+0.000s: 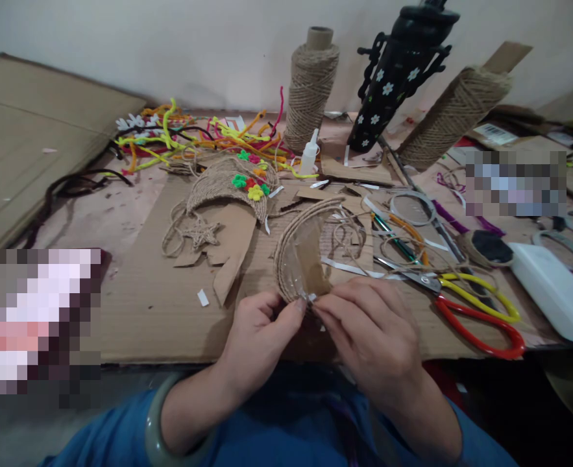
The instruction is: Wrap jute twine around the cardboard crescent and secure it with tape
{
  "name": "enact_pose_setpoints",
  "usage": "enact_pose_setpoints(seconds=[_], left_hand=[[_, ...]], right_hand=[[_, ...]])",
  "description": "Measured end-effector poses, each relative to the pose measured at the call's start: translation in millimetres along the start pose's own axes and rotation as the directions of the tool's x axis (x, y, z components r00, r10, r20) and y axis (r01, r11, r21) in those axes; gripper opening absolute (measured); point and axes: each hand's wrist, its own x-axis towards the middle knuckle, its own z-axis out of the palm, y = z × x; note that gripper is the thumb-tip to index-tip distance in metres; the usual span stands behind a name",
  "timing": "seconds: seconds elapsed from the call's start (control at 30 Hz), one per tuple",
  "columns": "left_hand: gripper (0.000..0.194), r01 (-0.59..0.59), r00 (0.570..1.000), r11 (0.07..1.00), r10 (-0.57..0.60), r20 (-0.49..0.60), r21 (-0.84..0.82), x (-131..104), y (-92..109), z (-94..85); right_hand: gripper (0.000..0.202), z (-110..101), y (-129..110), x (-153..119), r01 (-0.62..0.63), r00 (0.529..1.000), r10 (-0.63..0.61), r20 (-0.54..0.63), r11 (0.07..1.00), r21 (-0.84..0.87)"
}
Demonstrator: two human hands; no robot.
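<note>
A crescent-shaped piece with twine rows along its outer curve and clear film over its brown middle is held at its lower end. My left hand pinches that end from the left, thumb on top. From the right, my right hand has its fingertips pressed together on the same tip, close to the left thumb. What lies between the fingertips is partly hidden. Beyond my hands lies a twine-covered crescent with colourful small flowers. A twine star rests on cut cardboard.
Scissors with red and yellow handles lie right of my right hand, near a white box. Behind stand twine spools, a black flowered bottle and a small glue bottle. Coloured pipe cleaners are heaped back left.
</note>
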Motion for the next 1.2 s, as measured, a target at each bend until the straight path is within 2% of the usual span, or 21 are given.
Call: enact_pose_setpoints(seconds=[0.27,0.43,0.57,0.73,0.97,1.2], left_hand=[[0.023,-0.032,0.999,0.999,0.032,0.004,0.004,0,1,0.4],[0.02,-0.021,0.998,1.0,0.023,0.066,-0.023,-2,3,1.3],[0.019,-0.068,0.996,0.996,0.064,0.063,0.062,-4,4,0.0],[0.019,-0.106,0.993,0.989,0.099,0.072,0.104,-5,7,-0.2],[0.018,-0.071,0.997,0.996,0.068,0.046,0.06,-4,9,2.3],[0.019,-0.043,0.998,0.999,0.043,0.051,0.015,-3,14,6.2]], right_hand=[[0.006,0,-2,3,-0.057,0.998,0.056,-0.018,0.998,-0.018],[0.001,-1,0,9,-0.103,0.994,0.103,0.028,0.995,-0.004],[0.01,-1,3,11,-0.162,0.986,0.161,0.051,0.987,0.02],[0.019,-2,2,11,-0.271,0.957,0.258,0.136,0.959,0.084],[0.018,-3,1,15,-0.23,0.97,0.224,0.094,0.971,0.059],[0.018,-4,-2,13,-0.253,0.961,0.246,0.125,0.967,0.039]])
